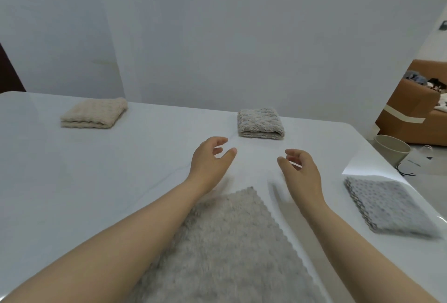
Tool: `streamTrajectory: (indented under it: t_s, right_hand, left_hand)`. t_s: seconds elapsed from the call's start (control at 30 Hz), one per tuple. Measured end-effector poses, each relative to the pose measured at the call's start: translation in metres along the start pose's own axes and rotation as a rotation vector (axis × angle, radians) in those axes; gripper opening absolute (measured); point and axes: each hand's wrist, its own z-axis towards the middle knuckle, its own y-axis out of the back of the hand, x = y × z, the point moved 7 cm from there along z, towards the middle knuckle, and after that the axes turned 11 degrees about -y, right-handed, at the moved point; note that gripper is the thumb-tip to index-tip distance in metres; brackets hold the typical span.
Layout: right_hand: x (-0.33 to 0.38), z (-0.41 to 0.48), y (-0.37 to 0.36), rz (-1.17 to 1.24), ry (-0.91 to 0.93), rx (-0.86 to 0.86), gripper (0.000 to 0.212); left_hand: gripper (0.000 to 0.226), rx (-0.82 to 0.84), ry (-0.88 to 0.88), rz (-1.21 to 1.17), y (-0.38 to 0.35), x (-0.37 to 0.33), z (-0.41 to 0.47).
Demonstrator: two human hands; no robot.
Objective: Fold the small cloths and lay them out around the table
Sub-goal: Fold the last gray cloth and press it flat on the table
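- Since three cloths already lie folded around the table (72, 181), the step in hand looks to be the flat cloth nearest the person; going left to right:
- Beige cloth (93, 114): folded, at the far left of the table, near the back edge and well apart from both hands.
- Left hand (209, 157): its grip is open and empty, fingers loosely curled, palm turned toward the other hand. It hovers just past the far left part of the flat cloth, touching nothing.
- Flat cloth (227, 249): grey-beige, unfolded, lying between the forearms. Its long axis runs from the person's body away toward the far edge, with a scalloped border on the right side. The far corner lies just behind and between the two hands, a little closer to the left one, so either hand must draw back toward the body to reach it.
- Far grey cloth (260, 123): folded, straight ahead beyond the hands, near the back edge.
- Right hand (300, 169): grip open and empty as well, fingers bent, mirroring the left. It hangs over bare table just right of the flat cloth's far corner.
- Right grey cloth (389, 206): folded, close to the table's right edge, just beside the right forearm.
- Room: the broad left half of the table is bare, as is the patch between the hands and the far grey cloth; the right side is tighter, with the edge close.
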Motion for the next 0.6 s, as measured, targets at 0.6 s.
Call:
streamTrajectory:
  t_s: [0.6]
  right_hand:
    - [0.018, -0.223, 0.012, -0.062, 0.142, 0.238, 0.015]
  left_hand:
    - [0.025, -0.038, -0.002, -0.058, 0.083, -0.071, -0.211]
